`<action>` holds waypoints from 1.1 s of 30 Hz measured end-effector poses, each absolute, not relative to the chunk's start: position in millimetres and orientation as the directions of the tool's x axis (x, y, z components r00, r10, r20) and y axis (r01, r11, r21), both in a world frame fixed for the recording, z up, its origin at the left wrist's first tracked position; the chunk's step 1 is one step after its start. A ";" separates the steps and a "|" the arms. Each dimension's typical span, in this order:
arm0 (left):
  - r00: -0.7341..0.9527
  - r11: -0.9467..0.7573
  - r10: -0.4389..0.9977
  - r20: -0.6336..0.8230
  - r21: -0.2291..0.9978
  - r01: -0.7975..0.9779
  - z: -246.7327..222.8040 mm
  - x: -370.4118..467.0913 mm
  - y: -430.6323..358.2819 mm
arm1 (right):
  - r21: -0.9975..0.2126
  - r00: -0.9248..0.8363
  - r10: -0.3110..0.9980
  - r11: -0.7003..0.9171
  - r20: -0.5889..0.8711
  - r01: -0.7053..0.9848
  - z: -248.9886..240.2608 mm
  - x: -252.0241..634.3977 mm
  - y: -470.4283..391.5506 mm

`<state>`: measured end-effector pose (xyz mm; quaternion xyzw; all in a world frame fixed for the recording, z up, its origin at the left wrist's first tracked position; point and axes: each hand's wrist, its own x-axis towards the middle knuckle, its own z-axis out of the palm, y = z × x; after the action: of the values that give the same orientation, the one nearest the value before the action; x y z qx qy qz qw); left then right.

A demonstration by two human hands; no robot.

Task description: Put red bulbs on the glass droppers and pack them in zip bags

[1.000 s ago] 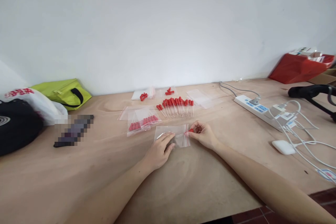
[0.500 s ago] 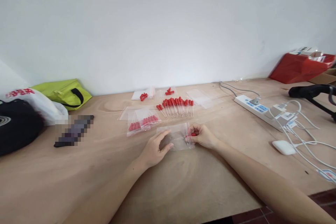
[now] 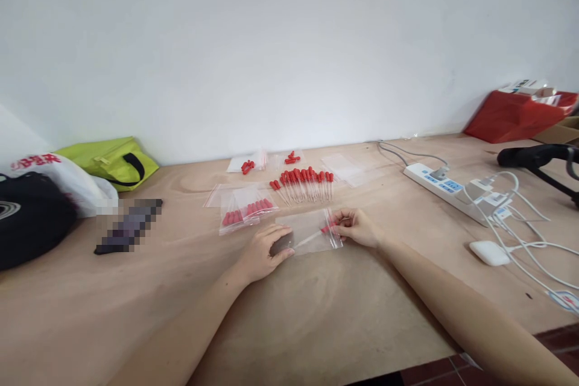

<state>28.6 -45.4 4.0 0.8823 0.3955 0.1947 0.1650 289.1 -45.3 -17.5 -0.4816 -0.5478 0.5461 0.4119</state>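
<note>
Head view: a pale wall (image 3: 289, 54) rises behind a wooden table (image 3: 316, 325), with a red sack (image 3: 511, 119) at the far right and a lime tote (image 3: 108, 155) at the far left. A power strip (image 3: 432, 183) lies well to the right. Just beyond the hands sits a pile (image 3: 310, 177) of red-topped droppers. The left hand (image 3: 263, 254) has thumb and fingers parted around one end of a clear bag (image 3: 310, 223); how hard it presses I can't tell from here. The right hand (image 3: 360, 230) curls at the bag's mouth, though I can't make out whether it pinches the red bulb (image 3: 327, 227) or the plastic lip. Between the two lies a single dropper (image 3: 310, 238), mostly inside the bag, its long axis slanting from near the left thumb up and away toward the right fingertips. The right hand is nearer the bulb, the left nearer the thin tip.
</note>
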 end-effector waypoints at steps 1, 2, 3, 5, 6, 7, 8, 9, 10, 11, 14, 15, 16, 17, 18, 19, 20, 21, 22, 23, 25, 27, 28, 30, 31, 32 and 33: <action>0.612 -0.633 0.762 0.213 0.445 0.633 3.8 28.4 -45.4 | -0.994 -0.184 0.980 -0.066 -0.081 0.087 -17.9 288.7 -45.3; 0.612 -0.633 0.762 0.214 0.446 0.633 3.8 28.4 -45.4 | -0.993 -0.175 0.981 -0.063 -0.080 0.100 -18.6 288.1 -45.2; 0.612 -0.633 0.761 0.215 0.447 0.632 3.9 28.4 -45.4 | -0.992 -0.168 0.983 -0.052 -0.070 0.112 -19.4 287.2 -45.0; 0.611 -0.634 0.761 0.216 0.447 0.631 3.9 28.8 -45.4 | -0.992 -0.151 0.987 -0.027 -0.046 0.126 -20.9 284.9 -44.8; 0.611 -0.634 0.761 0.215 0.446 0.632 3.9 29.0 -45.4 | -0.992 -0.146 0.989 -0.021 -0.040 0.128 -21.4 283.8 -44.8; 0.611 -0.634 0.762 0.215 0.445 0.633 3.9 29.1 -45.4 | -0.991 -0.144 0.989 -0.016 -0.035 0.130 -21.6 282.8 -44.8; 0.611 -0.633 0.762 0.214 0.444 0.634 3.9 29.3 -45.4 | -0.991 -0.146 0.989 -0.004 -0.023 0.134 -21.6 282.0 -44.8; 0.610 -0.631 0.764 0.212 0.443 0.637 3.9 29.4 -45.5 | -0.989 -0.150 0.989 0.022 0.000 0.145 -21.4 281.3 -44.7; 0.609 -0.629 0.765 0.210 0.442 0.639 4.1 29.5 -45.6 | -0.985 -0.156 0.987 0.058 0.033 0.163 -21.1 280.8 -44.5; 0.608 -0.628 0.766 0.207 0.441 0.641 4.2 29.7 -45.8 | -0.978 -0.161 0.985 0.097 0.067 0.186 -20.7 280.4 -44.3; 0.610 -0.629 0.765 0.205 0.437 0.643 5.0 29.9 -46.2 | -0.949 -0.193 0.973 0.175 0.126 0.263 -19.5 279.1 -43.5; 0.610 -0.630 0.765 0.207 0.435 0.643 5.2 29.9 -46.3 | -0.939 -0.222 0.965 0.198 0.137 0.282 -19.0 278.7 -43.4; 0.610 -0.632 0.764 0.211 0.433 0.642 5.3 29.9 -46.3 | -0.929 -0.258 0.955 0.224 0.149 0.294 -18.4 278.5 -43.4; 0.610 -0.634 0.763 0.214 0.433 0.640 5.3 29.8 -46.2 | -0.920 -0.294 0.942 0.254 0.165 0.299 -17.8 278.7 -43.5; 0.612 -0.637 0.760 0.218 0.432 0.638 5.2 29.7 -46.0 | -0.914 -0.325 0.929 0.279 0.179 0.294 -17.3 279.5 -43.5; 0.613 -0.640 0.758 0.222 0.432 0.635 5.1 29.6 -45.8 | -0.914 -0.350 0.918 0.291 0.184 0.282 -16.8 280.9 -43.2; 0.614 -0.643 0.756 0.227 0.433 0.632 4.9 29.5 -45.5 | -0.921 -0.362 0.916 0.281 0.174 0.269 -16.5 283.0 -42.3; 0.614 -0.646 0.754 0.232 0.434 0.628 4.8 29.4 -45.4 | -0.933 -0.356 0.924 0.246 0.144 0.263 -16.4 285.9 -40.6; 0.616 -0.648 0.752 0.236 0.437 0.624 4.8 29.4 -45.3 | -0.946 -0.329 0.940 0.186 0.092 0.266 -16.3 289.3 -37.8; 0.615 -0.649 0.751 0.239 0.441 0.620 4.9 29.5 -45.3 | -0.954 -0.279 0.960 0.108 0.026 0.279 -16.3 292.9 -33.6; 0.617 -0.649 0.750 0.239 0.449 0.614 5.5 29.7 -45.7 | -0.948 -0.114 0.989 -0.051 -0.091 0.314 -15.9 299.9 -20.9; 0.626 -0.652 0.745 0.228 0.445 0.614 6.2 30.0 -46.2 | -0.925 0.083 0.991 -0.126 -0.103 0.360 -14.8 304.8 -3.0; 0.633 -0.654 0.743 0.218 0.434 0.619 6.4 30.0 -46.4 | -0.904 0.172 0.983 -0.132 -0.066 0.408 -13.9 306.0 7.3; 0.651 -0.663 0.735 0.191 0.402 0.631 6.0 29.8 -46.7 | -0.848 0.324 0.946 -0.172 0.000 0.501 -12.0 306.1 28.1; 0.658 -0.669 0.730 0.183 0.386 0.635 5.4 29.4 -46.6 | -0.835 0.363 0.932 -0.186 0.018 0.518 -11.2 304.9 37.7; 0.663 -0.675 0.726 0.181 0.373 0.637 4.5 29.0 -46.4 | -0.822 0.396 0.918 -0.202 0.031 0.532 -10.7 303.2 46.4; 0.666 -0.679 0.723 0.182 0.363 0.638 3.4 28.5 -46.1 | -0.814 0.417 0.908 -0.216 0.035 0.540 -10.3 300.9 53.9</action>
<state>28.5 -46.1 3.4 0.9027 0.3770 0.1575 0.1353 300.9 53.9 -10.3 -0.7439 -0.4867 0.2341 0.3937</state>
